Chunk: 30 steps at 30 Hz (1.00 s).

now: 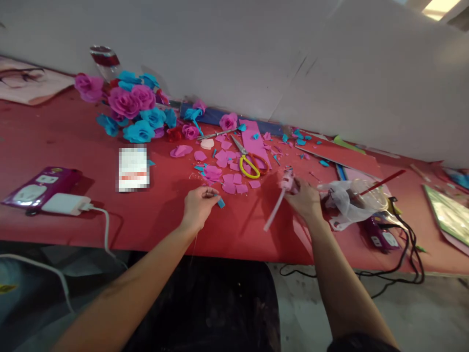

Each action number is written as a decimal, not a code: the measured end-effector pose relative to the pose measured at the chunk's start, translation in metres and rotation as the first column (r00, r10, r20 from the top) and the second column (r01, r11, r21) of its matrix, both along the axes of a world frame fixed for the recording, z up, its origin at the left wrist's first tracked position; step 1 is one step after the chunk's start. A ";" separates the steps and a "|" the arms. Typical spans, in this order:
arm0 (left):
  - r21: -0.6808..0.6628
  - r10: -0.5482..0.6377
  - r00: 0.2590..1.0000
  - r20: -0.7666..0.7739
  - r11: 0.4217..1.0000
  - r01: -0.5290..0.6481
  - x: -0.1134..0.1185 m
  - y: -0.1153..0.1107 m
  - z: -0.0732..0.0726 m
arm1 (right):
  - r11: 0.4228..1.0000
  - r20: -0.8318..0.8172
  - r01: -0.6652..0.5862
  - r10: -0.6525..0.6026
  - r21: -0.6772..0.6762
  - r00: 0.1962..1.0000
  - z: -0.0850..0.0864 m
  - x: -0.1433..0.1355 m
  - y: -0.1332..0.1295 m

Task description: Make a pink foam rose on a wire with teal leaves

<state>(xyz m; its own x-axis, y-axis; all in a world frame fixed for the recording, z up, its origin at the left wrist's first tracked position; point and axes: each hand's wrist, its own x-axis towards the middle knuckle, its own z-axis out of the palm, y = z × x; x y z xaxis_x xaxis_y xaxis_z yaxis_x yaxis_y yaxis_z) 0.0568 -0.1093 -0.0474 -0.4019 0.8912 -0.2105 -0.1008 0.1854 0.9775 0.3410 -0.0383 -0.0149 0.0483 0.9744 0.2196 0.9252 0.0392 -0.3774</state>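
Note:
My left hand [200, 208] pinches a small blue paper piece [221, 202] near the front of the red table [146, 215]; a thin strand hangs below that hand. Over the table to the right, my right hand [303, 198] is closed around a pink glue gun [287, 181], with a whitish glue stick [274, 210] slanting out toward the front edge. Between and beyond the hands lie cut pink paper petals [229, 187] and yellow-and-orange-handled scissors [249, 166].
Pink and blue paper flowers [124, 101] stand at the back left. A purple power strip [40, 188] with a white charger [66, 204] lies at left. At right are a plastic bag [344, 208], a cup with a red straw [381, 184] and black cables [410, 239].

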 end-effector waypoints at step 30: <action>-0.023 -0.086 0.980 -0.178 0.996 0.083 -0.004 0.002 -0.008 | 0.677 -0.630 -0.701 0.449 -0.223 0.634 0.020 -0.088 -0.080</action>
